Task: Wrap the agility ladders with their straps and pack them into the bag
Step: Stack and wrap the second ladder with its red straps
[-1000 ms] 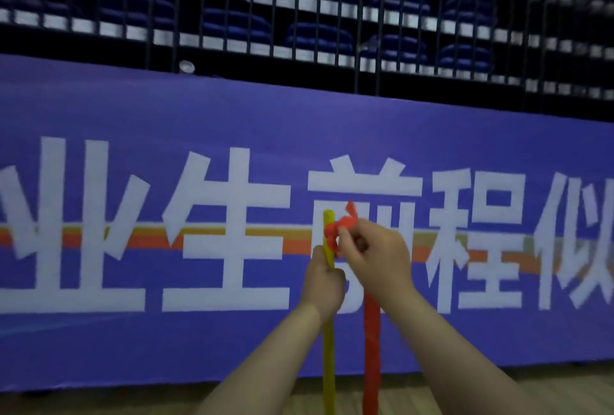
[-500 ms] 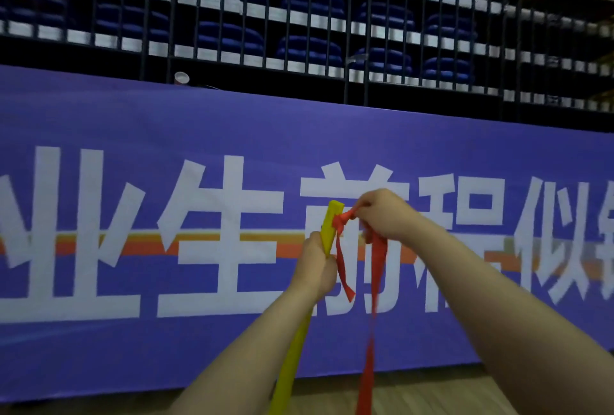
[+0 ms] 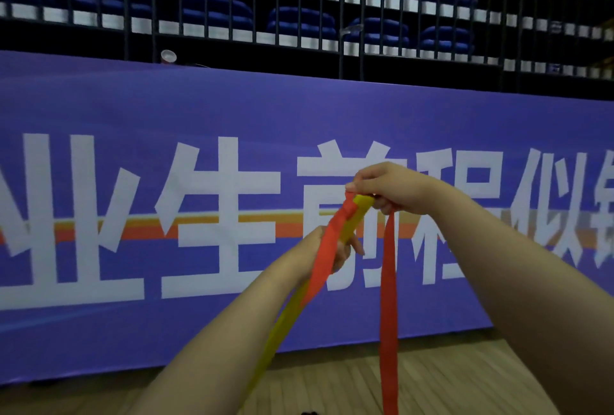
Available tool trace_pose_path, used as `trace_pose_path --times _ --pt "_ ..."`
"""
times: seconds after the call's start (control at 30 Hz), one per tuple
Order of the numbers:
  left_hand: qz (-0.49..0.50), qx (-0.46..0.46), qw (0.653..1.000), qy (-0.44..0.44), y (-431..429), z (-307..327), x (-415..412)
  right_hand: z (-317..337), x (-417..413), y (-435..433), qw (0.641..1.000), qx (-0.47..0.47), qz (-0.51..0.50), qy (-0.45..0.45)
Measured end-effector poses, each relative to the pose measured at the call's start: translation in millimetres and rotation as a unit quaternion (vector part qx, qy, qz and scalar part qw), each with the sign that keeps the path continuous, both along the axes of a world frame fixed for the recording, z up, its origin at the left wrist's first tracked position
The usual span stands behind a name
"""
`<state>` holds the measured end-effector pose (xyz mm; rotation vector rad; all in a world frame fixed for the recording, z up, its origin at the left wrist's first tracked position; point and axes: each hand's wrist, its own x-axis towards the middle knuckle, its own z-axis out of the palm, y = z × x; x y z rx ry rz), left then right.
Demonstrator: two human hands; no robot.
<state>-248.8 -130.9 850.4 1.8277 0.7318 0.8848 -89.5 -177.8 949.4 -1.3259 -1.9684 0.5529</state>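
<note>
- While raised before the purple banner (image 3: 199, 109), the yellow ladder bundle (image 3: 359, 213) slants up from the lower edge to the right hand (image 3: 393, 188).
- Left hand (image 3: 342, 257) curls its fingers round the bundle below its top; a band of red strap (image 3: 388, 315) crosses that hand.
- Right hand pinches the strap at the bundle's top end.
- A second length hangs straight down over the wooden floor (image 3: 332, 381).

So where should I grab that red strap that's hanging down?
Pinch the red strap high up, just under the top of the yellow bundle. There it hangs flat and straight with its wide face toward you, so put your thumb in front and your fingers behind. Come from the right, because the bundle and the strap's other length lie on its left.
</note>
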Motion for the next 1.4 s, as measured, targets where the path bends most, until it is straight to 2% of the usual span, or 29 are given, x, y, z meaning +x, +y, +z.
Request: trace_pose_path --times 0.1,0.2,0.3,0.37,0.47,0.53,0.6,0.7,0.73,0.87,0.97,1.0,1.07,1.13,1.17,1.2,1.3,1.4 --pt "-0.011 -0.029 0.996 -0.088 3.3 4.6 -5.4 -7.0 -0.4 1.4 0.988 -0.101 -0.002 0.116" --pt "0.010 -0.037 0.993 -0.111 2.8 3.2 -6.9 -8.9 -9.1 -0.4 0.975 -0.085 -0.051 0.198" --pt "0.027 -0.040 0.997 -0.055 8.0 1.9 -7.2 -1.4 -9.8 -1.0 0.969 -0.043 -0.113 0.213" --pt "0.046 -0.032 0.998 -0.005 7.3 2.1 -8.4 5.1 -5.1 -4.6 0.959 -0.075 -0.098 0.255" --pt "0.102 0.051 0.993 0.037 9.3 -5.7 -14.2 6.5 -0.6 -11.0 0.937 -0.134 -0.058 0.317" --pt "0.139 0.108 0.983 0.056 14.1 -12.6 -21.6 1.4 0.0 -12.6 0.933 -0.151 -0.043 0.324" --pt "0.157 0.110 0.981 0.044 15.1 -14.0 -27.7 -9.1 0.5 -13.1 0.947 -0.142 -0.056 0.282" --pt "0.167 0.067 0.983 0.021 11.2 -6.6 -30.2 -29.8 1.0 -13.2 0.981 -0.106 -0.085 0.135" --pt "0.162 0.048 0.986 0.008 9.8 -4.4 -30.3 -36.6 -1.7 -13.9 0.984 -0.107 -0.069 0.125" --pt "0.092 0.008 0.992 -0.090 5.3 -2.3 -30.1 -66.3 -28.7 -14.3 0.968 -0.110 0.030 0.221" --pt "0.062 -0.027 0.975 -0.212 -3.6 4.9 -27.5 -94.3 -51.6 -7.4 0.965 -0.098 -0.018 0.244" --pt "0.074 -0.035 0.965 -0.250 -6.0 10.2 -26.2 -105.6 -57.5 -5.7 0.975 -0.074 -0.059 0.203" --pt "0.121 -0.043 0.947 -0.296 -6.5 22.8 -27.0 -131.3 -67.6 -6.5 0.992 -0.001 -0.122 0.030" --pt "0.138 -0.040 0.934 -0.328 -5.7 34.8 -31.0 -155.5 -75.8 -9.2 0.973 0.068 -0.154 -0.161" --pt "0.140 -0.035 0.930 -0.338 -4.9 39.7 -33.8 -162.7 -79.3 -9.3 0.962 0.082 -0.161 -0.202" --pt "0.141 -0.033 0.929 -0.341 -4.0 43.7 -37.2 -167.7 -80.8 -6.9 0.960 0.086 -0.162 -0.210" --pt "0.129 -0.024 0.924 -0.360 -3.0 52.4 -46.5 -171.8 -82.6 -1.5 0.971 0.085 -0.152 -0.162" --pt "0.162 -0.010 0.926 -0.341 -6.2 48.7 -44.0 -167.4 -87.5 0.4 0.960 0.138 -0.179 -0.167"
